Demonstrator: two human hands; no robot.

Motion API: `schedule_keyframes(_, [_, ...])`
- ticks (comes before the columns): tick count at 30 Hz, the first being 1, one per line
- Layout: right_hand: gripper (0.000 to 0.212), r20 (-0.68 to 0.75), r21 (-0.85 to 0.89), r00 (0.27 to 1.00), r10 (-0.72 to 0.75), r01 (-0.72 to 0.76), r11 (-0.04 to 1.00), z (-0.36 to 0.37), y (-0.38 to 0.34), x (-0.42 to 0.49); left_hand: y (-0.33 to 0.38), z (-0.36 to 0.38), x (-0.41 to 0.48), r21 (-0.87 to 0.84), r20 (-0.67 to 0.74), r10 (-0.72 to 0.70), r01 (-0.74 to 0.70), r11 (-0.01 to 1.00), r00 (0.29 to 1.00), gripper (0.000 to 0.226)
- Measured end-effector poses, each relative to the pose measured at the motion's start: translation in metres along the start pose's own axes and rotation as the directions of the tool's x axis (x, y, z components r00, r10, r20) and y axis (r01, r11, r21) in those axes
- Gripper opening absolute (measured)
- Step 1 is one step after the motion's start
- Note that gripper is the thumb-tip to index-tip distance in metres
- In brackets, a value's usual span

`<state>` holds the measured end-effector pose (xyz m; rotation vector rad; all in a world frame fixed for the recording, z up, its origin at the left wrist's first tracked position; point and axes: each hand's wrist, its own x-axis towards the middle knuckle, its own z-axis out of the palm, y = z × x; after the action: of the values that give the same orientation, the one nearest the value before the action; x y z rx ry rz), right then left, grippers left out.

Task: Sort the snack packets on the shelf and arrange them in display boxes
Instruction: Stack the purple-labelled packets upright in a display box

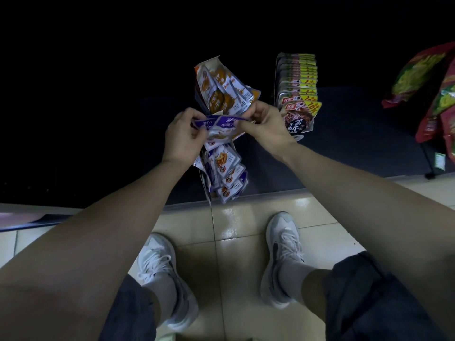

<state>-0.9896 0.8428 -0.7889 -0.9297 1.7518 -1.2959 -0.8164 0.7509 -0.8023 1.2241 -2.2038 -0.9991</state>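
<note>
Both hands hold a small bunch of purple-and-white snack packets (221, 127) above the dark shelf (349, 139). My left hand (183, 135) grips the bunch's left end; my right hand (267, 127) pinches its right end. Below them a display box (222, 172) holds more purple packets, standing in a row near the shelf's front edge. Behind the hands an open display box (216, 88) holds orange-and-white packets, leaning loosely.
To the right stands a display box of dark packets with yellow corners (299, 87), neatly stacked. Large red and green snack bags (428, 92) hang at the far right. The shelf's left side is in darkness. My shoes stand on pale floor tiles (231, 230) below.
</note>
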Motion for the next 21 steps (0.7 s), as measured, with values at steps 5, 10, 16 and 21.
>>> schedule_keyframes(5, [0.026, -0.015, -0.091, 1.0, -0.013, 0.011, 0.996, 0.009, 0.008, -0.002, -0.003, -0.003, -0.006, -0.016, 0.086, 0.101, -0.1, 0.995, 0.991, 0.026])
schedule_keyframes(10, [0.026, 0.043, -0.104, 0.998, 0.047, -0.042, 0.994, 0.017, 0.01, -0.009, -0.008, 0.001, -0.003, 0.05, 0.06, 0.146, -0.15, 0.987, 0.987, 0.015])
schedule_keyframes(16, [0.02, -0.017, -0.349, 0.894, 0.447, -0.425, 0.836, 0.013, 0.011, -0.009, -0.004, 0.005, -0.001, 0.117, 0.049, 0.207, -0.211, 0.97, 0.977, 0.009])
schedule_keyframes(21, [0.025, -0.064, -0.715, 0.937, 0.344, -0.283, 0.639, 0.029, 0.022, -0.016, -0.007, 0.003, 0.0, 0.107, 0.037, 0.199, -0.201, 0.974, 0.979, 0.009])
